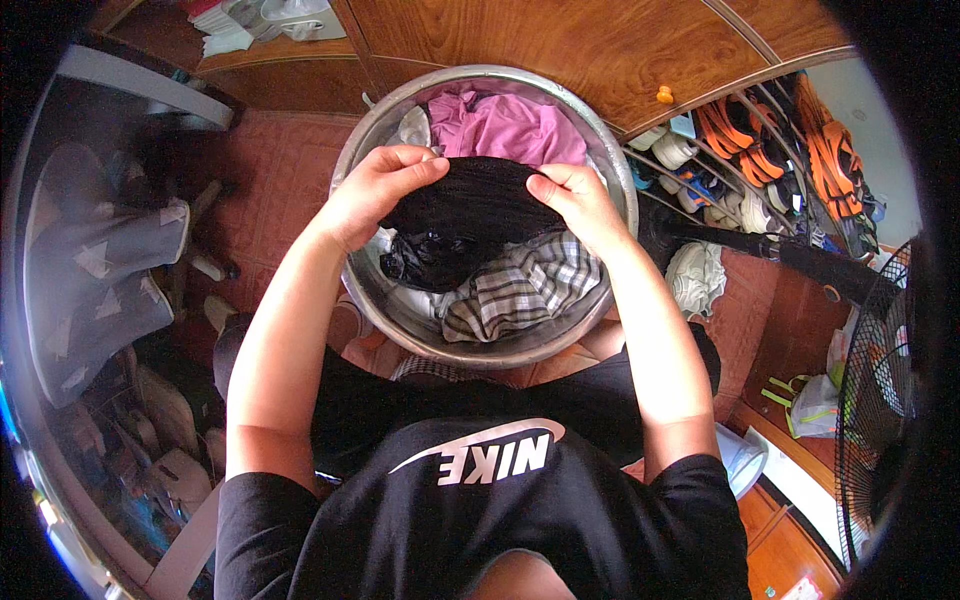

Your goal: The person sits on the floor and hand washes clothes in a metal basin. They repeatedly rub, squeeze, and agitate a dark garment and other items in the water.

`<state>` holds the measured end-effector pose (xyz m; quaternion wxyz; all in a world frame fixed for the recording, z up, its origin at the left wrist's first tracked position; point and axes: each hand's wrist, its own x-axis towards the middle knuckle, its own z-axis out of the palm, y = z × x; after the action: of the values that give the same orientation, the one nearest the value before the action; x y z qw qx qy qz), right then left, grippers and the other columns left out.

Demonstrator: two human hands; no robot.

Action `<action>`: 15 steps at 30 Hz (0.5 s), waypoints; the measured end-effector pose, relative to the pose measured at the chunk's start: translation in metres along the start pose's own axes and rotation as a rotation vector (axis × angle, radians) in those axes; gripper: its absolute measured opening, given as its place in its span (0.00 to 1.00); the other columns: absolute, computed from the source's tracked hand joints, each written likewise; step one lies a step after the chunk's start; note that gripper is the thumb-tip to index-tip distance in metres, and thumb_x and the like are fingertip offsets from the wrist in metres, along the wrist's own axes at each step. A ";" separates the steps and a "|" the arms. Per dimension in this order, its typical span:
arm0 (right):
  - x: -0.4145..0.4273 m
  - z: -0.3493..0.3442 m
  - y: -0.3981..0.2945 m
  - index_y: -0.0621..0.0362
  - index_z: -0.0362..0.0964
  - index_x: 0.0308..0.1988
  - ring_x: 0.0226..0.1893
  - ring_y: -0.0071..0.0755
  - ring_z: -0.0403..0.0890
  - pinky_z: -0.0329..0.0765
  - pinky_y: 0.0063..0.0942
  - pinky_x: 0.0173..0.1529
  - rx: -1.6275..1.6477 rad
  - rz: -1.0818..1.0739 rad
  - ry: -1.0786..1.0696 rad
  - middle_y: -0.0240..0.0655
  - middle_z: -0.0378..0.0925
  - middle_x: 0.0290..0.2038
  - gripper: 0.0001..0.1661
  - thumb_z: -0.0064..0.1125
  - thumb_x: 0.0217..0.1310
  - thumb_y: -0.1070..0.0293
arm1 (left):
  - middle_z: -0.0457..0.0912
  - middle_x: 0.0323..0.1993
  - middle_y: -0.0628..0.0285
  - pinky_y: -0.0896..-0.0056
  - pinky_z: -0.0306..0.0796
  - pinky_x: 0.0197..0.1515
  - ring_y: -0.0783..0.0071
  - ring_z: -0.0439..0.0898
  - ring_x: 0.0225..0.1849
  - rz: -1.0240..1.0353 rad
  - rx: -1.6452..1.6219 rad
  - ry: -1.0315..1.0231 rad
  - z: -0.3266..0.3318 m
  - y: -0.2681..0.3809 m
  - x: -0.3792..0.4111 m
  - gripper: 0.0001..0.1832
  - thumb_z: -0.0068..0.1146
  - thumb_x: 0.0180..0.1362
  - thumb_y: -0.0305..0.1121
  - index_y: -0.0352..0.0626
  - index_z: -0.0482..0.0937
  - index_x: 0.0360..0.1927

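Note:
Stretched between my two hands is a black garment (472, 199), its upper edge pulled fairly straight. My left hand (382, 187) pinches one corner between thumb and fingers, and my right hand (577, 202) grips the opposite end the same way. The cloth hangs over a round metal basin (352, 315) in front of me, and its lower part bunches among the laundry there. Behind it in the basin lies a pink garment (510, 124). A black-and-white checked cloth (525, 289) is crumpled nearer to me. Pale fabric (415, 127) shows at the basin's far left.
A wooden cabinet (540, 37) with a yellow knob (664, 94) stands beyond the basin. On the right are a rack of shoes (742, 165), white shoes (696, 277) on the floor and a fan with a black mesh guard (877, 375). A glossy framed panel (105, 285) stands left.

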<state>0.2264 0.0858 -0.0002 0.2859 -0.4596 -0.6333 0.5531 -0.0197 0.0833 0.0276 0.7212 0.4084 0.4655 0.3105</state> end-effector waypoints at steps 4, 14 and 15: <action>0.004 0.018 0.004 0.64 0.72 0.27 0.21 0.33 0.77 0.69 0.29 0.28 -0.370 0.020 0.205 0.38 0.75 0.18 0.17 0.53 0.55 0.59 | 0.78 0.22 0.63 0.73 0.67 0.31 0.74 0.76 0.27 0.179 0.712 0.226 0.002 -0.035 0.017 0.17 0.54 0.53 0.43 0.36 0.76 0.28; 0.009 0.064 0.064 0.59 0.69 0.28 0.27 0.49 0.77 0.73 0.41 0.30 -1.045 0.233 0.080 0.47 0.74 0.24 0.08 0.52 0.49 0.66 | 0.79 0.22 0.56 0.60 0.72 0.30 0.58 0.79 0.29 0.097 1.520 0.170 0.038 -0.093 0.049 0.08 0.49 0.51 0.37 0.44 0.72 0.31; 0.010 0.063 0.067 0.59 0.69 0.28 0.27 0.49 0.77 0.73 0.41 0.30 -1.018 0.197 0.103 0.46 0.74 0.24 0.07 0.51 0.49 0.67 | 0.79 0.23 0.55 0.60 0.72 0.31 0.58 0.79 0.29 0.117 1.503 0.179 0.038 -0.094 0.052 0.08 0.49 0.52 0.36 0.44 0.73 0.30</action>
<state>0.1852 0.0651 -0.0806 0.0036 -0.6246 -0.7608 0.1762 0.0409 0.0703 -0.0680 0.1907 0.7871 0.5863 -0.0205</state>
